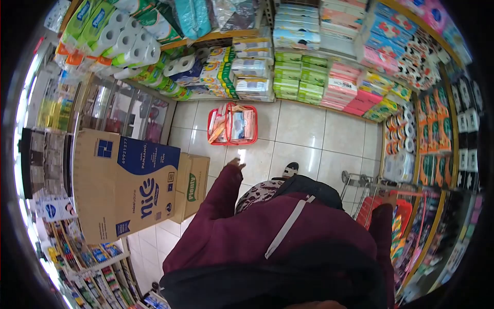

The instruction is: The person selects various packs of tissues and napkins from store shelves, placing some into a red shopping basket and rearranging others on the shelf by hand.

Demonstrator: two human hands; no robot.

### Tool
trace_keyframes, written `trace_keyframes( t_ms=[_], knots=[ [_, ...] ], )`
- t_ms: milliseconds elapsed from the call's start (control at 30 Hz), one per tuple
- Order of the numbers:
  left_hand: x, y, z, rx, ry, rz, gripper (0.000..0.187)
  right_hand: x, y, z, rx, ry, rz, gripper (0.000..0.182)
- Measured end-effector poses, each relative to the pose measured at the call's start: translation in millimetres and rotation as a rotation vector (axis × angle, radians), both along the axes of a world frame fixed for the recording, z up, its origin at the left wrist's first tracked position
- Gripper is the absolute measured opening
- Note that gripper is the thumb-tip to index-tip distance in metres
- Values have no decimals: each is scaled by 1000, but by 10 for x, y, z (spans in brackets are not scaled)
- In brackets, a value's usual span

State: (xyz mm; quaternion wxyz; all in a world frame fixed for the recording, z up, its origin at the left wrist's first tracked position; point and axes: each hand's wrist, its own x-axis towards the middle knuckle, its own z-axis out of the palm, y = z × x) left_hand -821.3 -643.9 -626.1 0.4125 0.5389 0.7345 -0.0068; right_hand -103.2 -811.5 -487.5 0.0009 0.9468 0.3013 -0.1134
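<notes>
Below the red basket, which stands on the tiled floor with packaged goods inside, my left hand hangs in the air. Its fingers look slightly apart and nothing shows in them. My right hand is at the edge of a metal shopping cart on the right, near its red bar; its fingers are too small and dark to make out, so its grip is unclear. A red container and green and orange packs sit in the cart.
Large cardboard boxes stand on the left beside a glass display case. Shelves with tissue packs and paper rolls line the back. More stocked shelves run along the right. One shoe is visible on the floor.
</notes>
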Motion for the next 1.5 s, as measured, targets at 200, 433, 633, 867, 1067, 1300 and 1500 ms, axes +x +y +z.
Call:
trace_keyframes(
  t_ms=[200, 433, 633, 867, 1067, 1300, 1500],
  knots=[
    [392, 381, 478, 145, -36, 114, 58, 763, -150, -424, 398, 308, -550, 50],
    [680, -538, -471, -122, -68, 467, 46, 1281, 1129, -552, 696, 476, -617, 53],
    [1136, -401, 1, -512, 158, 358, 52, 1414, 1722, -728, 677, 429, -410, 54],
    [1531, 283, -179, -226, -31, 410, 60, 1356, 1809, -840, 674, 334, -255, 55],
    [1863, 836, 10, -244, 9, 275, 58, 1163, 1633, -1039, 683, 247, -192, 57],
    [1639, 676, -383, -52, -168, 93, 35, 614, 1751, -1221, 672, 167, -103, 59],
    [2003, 1395, 1496, 413, 46, -1117, 15, 397, 2268, -1239, 739, -3, -118, 60]
  ],
)
